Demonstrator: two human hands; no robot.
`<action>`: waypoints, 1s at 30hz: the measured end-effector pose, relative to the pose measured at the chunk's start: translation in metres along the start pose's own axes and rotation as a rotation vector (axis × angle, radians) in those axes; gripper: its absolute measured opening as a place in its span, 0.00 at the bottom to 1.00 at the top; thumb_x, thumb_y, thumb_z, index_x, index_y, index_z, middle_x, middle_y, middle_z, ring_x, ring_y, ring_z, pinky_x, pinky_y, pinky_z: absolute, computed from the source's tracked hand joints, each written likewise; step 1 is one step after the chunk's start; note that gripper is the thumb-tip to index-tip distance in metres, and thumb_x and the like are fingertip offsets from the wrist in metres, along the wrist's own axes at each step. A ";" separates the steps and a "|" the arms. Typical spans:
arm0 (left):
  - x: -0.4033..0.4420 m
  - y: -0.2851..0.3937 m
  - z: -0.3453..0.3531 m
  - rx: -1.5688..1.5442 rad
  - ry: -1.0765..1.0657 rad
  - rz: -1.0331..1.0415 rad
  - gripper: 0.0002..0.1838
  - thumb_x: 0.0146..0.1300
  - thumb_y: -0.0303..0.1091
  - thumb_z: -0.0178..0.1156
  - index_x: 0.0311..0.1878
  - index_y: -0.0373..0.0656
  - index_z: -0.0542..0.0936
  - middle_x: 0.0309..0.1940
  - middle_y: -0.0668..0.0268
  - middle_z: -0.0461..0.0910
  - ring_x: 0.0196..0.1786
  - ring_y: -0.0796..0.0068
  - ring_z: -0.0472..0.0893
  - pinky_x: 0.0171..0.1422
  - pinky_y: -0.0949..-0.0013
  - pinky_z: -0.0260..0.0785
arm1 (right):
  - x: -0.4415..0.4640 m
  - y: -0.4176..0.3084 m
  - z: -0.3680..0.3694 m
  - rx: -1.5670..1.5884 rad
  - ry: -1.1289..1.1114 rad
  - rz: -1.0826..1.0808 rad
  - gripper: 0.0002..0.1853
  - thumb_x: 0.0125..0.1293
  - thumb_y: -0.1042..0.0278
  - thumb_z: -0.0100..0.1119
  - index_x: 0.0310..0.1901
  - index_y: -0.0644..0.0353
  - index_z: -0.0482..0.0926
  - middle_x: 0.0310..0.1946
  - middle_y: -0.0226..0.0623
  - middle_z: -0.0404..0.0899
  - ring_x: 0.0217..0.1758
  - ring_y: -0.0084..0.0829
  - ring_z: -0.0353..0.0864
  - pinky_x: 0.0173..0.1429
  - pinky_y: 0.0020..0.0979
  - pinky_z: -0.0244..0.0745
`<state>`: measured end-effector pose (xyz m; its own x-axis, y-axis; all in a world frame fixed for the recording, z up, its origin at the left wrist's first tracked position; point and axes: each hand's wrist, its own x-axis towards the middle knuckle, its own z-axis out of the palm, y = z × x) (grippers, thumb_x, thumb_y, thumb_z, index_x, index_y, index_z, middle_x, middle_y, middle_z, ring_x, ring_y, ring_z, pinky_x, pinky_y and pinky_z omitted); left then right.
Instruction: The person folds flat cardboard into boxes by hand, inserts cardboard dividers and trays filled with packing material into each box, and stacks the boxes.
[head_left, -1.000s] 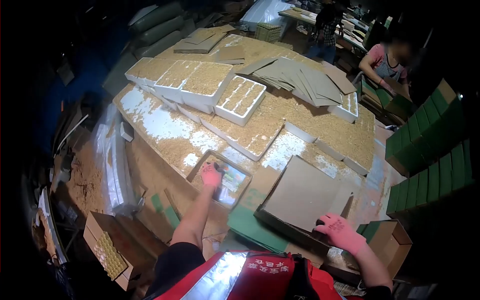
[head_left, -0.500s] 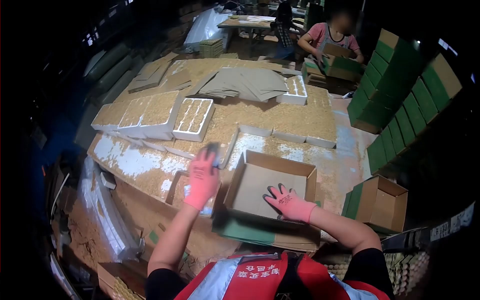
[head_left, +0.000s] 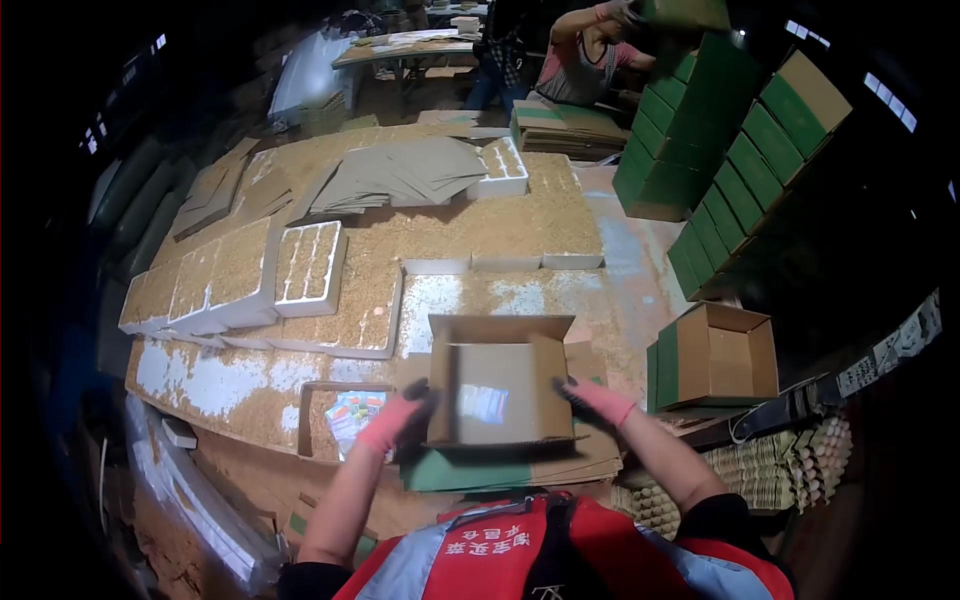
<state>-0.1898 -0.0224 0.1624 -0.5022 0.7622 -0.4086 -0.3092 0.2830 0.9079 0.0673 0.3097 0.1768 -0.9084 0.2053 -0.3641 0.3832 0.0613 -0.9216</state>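
Note:
An open cardboard box (head_left: pixel 503 328) stands in front of me over a stack of flattened green and brown cardboard (head_left: pixel 465 472). My left hand (head_left: pixel 402 418), in a pink glove with dark fingers, grips its left wall. On the opposite wall my right hand (head_left: pixel 598 399), gloved alike, is closed, its thumb side against the cardboard. At the bottom of the box lies a small pale printed packet (head_left: pixel 484 404). Just left of my left hand, similar colourful packets (head_left: pixel 352 411) fill part of a shallow cardboard tray (head_left: pixel 306 425).
White foam trays (head_left: pixel 309 268) filled with tan grainy material sit on the table. Grey cardboard sheets (head_left: pixel 400 172) lie beyond them. Green boxes (head_left: pixel 722 205) are stacked at the right, near an open box (head_left: pixel 740 350). Behind, another person (head_left: pixel 580 70) lifts a green box.
My left hand has come away from the packet tray and now grips the box. My right hand has moved from inside the box to its right wall. A packet now lies inside.

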 end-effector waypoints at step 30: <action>0.173 0.150 0.503 -0.424 -0.731 -0.296 0.26 0.75 0.46 0.50 0.67 0.38 0.70 0.59 0.59 0.76 0.57 0.63 0.78 0.64 0.63 0.72 | -0.322 -0.022 -0.252 -0.986 0.406 0.423 0.27 0.72 0.47 0.41 0.40 0.63 0.84 0.41 0.53 0.83 0.47 0.53 0.82 0.57 0.45 0.73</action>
<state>0.0834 0.4449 0.2754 0.2402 0.9138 -0.3274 -0.6897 0.3980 0.6049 0.3935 0.4883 0.3487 -0.6237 0.6806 -0.3843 0.7717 0.6143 -0.1645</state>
